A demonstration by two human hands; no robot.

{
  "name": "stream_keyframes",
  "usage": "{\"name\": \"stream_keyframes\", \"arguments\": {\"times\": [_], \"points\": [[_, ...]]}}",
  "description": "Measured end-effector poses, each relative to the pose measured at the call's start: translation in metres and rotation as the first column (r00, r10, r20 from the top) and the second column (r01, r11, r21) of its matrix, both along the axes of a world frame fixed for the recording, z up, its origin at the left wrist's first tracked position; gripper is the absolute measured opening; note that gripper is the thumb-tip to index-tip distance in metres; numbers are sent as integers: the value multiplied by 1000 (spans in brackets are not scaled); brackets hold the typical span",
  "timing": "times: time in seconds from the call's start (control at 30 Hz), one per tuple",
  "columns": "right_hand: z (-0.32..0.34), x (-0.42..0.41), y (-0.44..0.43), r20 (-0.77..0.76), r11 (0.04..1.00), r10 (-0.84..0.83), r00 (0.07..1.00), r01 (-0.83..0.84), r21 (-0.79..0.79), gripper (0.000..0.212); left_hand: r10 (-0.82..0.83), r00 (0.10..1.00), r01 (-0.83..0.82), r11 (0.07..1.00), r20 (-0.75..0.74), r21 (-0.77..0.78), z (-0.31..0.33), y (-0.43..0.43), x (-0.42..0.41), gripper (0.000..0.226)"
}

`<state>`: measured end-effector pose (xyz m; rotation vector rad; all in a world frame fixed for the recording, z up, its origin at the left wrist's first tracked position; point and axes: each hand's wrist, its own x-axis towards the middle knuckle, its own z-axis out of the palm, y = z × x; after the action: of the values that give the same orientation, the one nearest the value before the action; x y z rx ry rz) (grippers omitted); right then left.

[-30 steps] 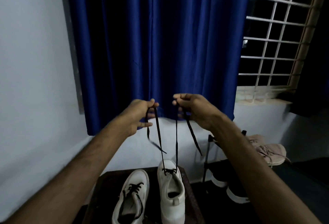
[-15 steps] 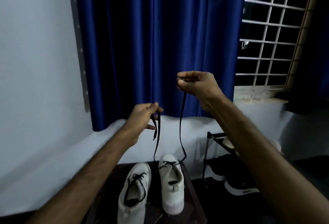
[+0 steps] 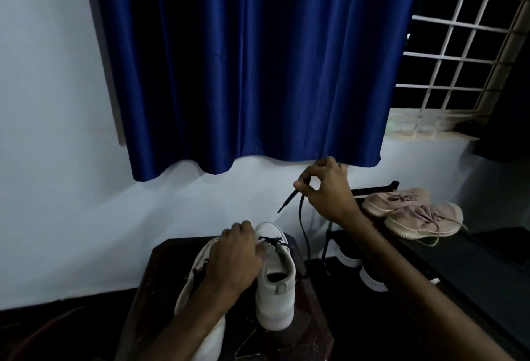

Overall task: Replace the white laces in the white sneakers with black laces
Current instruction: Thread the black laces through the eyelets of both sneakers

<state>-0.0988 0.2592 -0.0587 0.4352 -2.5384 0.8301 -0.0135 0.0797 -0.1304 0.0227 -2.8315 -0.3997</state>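
Two white sneakers stand on a dark wooden stool [image 3: 311, 306]. The right sneaker [image 3: 276, 289] has a black lace [image 3: 300, 218] through its front eyelets only. My right hand [image 3: 327, 188] is raised to the right of that sneaker and pinches the lace's right end, whose tip sticks out to the left. My left hand [image 3: 233, 259] lies low over both sneakers. Its fingers are curled at the right sneaker's lacing, where the lace's other end runs under them. The left sneaker [image 3: 198, 271] carries a black lace and is mostly hidden by my left hand and forearm.
A black shoe rack [image 3: 381, 185] stands right of the stool with a pink pair of sneakers [image 3: 413, 213] on top and dark white-soled shoes [image 3: 371, 279] below. A blue curtain [image 3: 252, 68] hangs on the wall behind, with a window grille [image 3: 459, 45] at the right.
Both hands have come down. My left hand dropped from mid-air onto the sneakers. My right hand lowered and moved right, so its lace end now hangs slack. The view has tilted downward.
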Motion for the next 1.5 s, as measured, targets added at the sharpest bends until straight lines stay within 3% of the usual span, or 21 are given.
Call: {"name": "stream_keyframes", "arguments": {"times": [0.1,0.2,0.33,0.43,0.53,0.7,0.83,0.9,1.0,1.13,1.23,1.37,1.5], "points": [[-21,-7,0,121,983,19,992,3,-182,21,-64,986,30,977,154,211,-14,9,-11,41],[-42,-15,-1,247,950,71,966,10,-314,26,-45,988,8,970,145,244,-26,14,-20,45],[-66,-23,-1,374,740,400,836,-54,-671,13,23,1000,-27,951,14,309,-27,15,-20,28],[-84,-27,-1,377,628,554,742,-75,-775,8,95,995,-93,898,16,431,-29,12,-23,23],[-103,-29,-8,392,669,571,722,-132,-732,19,59,993,-99,867,97,488,-30,3,-31,29],[-114,-35,-18,405,776,531,744,-235,-586,13,-56,979,-91,738,195,669,-35,-8,-39,45],[-114,-35,-19,381,869,453,806,-302,-393,11,-82,968,-143,603,239,785,-33,-11,-36,15],[-115,-33,-20,355,854,465,811,-305,-421,10,-88,963,-163,565,255,809,-32,-11,-35,17],[-115,-30,-18,361,836,483,798,-298,-462,6,-87,963,-169,542,255,823,-32,-11,-33,17],[-112,-28,-18,369,880,466,804,-380,-285,17,-96,956,-197,487,276,851,-31,-14,-33,16],[-109,-27,-19,397,899,434,809,-361,-247,8,-119,946,-226,429,302,875,-28,-16,-33,18],[-101,-27,-21,401,923,384,832,-333,-192,5,-105,950,-220,440,293,870,-29,-14,-32,16],[-96,-16,-32,362,952,306,881,-294,-88,17,-52,968,-196,447,244,873,-36,-8,-32,19]]}}
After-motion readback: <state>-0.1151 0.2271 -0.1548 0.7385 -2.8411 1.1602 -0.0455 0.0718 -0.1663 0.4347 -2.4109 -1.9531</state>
